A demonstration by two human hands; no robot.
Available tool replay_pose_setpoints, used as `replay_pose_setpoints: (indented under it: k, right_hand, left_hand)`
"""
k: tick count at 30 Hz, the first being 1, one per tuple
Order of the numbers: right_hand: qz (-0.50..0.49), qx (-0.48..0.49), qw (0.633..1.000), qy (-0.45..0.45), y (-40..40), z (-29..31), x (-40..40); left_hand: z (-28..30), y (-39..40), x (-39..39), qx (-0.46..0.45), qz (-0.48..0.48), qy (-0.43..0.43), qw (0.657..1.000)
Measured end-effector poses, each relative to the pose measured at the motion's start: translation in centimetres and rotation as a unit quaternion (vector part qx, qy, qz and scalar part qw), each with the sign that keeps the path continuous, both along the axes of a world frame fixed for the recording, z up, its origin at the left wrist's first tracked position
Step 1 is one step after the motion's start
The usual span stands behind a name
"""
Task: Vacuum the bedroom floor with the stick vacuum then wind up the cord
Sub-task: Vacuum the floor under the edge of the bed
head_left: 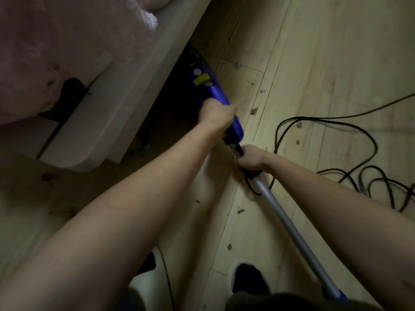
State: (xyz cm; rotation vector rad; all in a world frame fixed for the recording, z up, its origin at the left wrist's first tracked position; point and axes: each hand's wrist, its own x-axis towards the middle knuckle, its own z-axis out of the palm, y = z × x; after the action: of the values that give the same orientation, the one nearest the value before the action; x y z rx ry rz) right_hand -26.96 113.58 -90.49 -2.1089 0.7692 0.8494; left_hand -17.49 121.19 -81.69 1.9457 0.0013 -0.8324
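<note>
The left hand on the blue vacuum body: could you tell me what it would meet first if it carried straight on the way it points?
Probably the dark gap under the bed frame. The left hand points up along the vacuum body, whose front already disappears there; depth is unclear.

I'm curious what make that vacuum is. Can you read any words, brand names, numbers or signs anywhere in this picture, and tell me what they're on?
No text can be read.
Blue vacuum body: a yellow-green tab and pale round buttons, but no brand or lettering can be made out; the picture is dim and blurred.
Grey tube, black cord, bed frame, floor: no markings show.
</note>
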Motion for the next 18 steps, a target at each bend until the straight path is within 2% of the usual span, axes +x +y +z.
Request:
replay_pose_setpoints:
  k: [7, 12, 18]
  right_hand:
    - [-0.004, 0.064, 0.992, 0.109, 0.4, 0.4, -7.8]
    - [-0.037, 0.067, 0.99, 0.119, 0.4, 0.9, -8.0]
    - [-0.012, -0.033, 0.999, 0.026, 0.4, 0.3, -3.1]
  left_hand:
    - [0.6, 1.9, -6.5, 0.011, -0.07, 0.146, 0.987]
    - [0.2, 1.8, -7.1, 0.029, -0.091, 0.137, 0.986]
    - [0.4, 0.0, -2.2, 0.011, -0.053, 0.1, 0.994]
